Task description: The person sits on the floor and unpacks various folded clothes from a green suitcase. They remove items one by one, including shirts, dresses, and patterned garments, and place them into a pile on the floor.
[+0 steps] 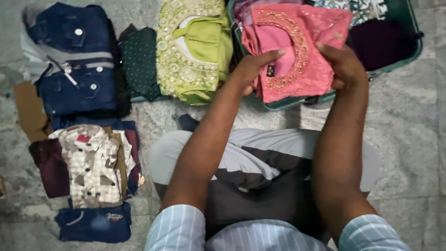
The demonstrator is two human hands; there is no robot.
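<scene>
The person sits cross-legged on the stone floor [409, 139] and holds a folded pink garment [304, 56] out in front of the body, over the near rim of an open green suitcase [399, 60]. Both hands grip it at once, one on each side edge. The left hand [253, 69] closes on the garment's left edge, thumb laid flat across the front near the gold-beaded neckline [297, 42], the other fingers hidden behind the cloth. The right hand [344, 65] pinches the right edge in the same way, thumb forward, fingers curled behind.

The garment lies straight ahead of the person, between the two hands, so neither hand is nearer than the other. Its folded shape is roughly square, tilted a little clockwise, with its neckline turned toward the viewer and its upper corner reaching back over the suitcase interior. Its lower edge hangs just at, or just over, the suitcase's near wall; I cannot tell whether it touches the rim.

Inside the suitcase, behind the garment, lie a dark purple cloth [381, 42] and a printed fabric [357, 7]. To the left on the floor sit a green embroidered garment [190, 51], a dark green dotted cloth [139, 60], a denim jacket [74, 56] and a checked shirt [90, 162] atop other folded clothes.
</scene>
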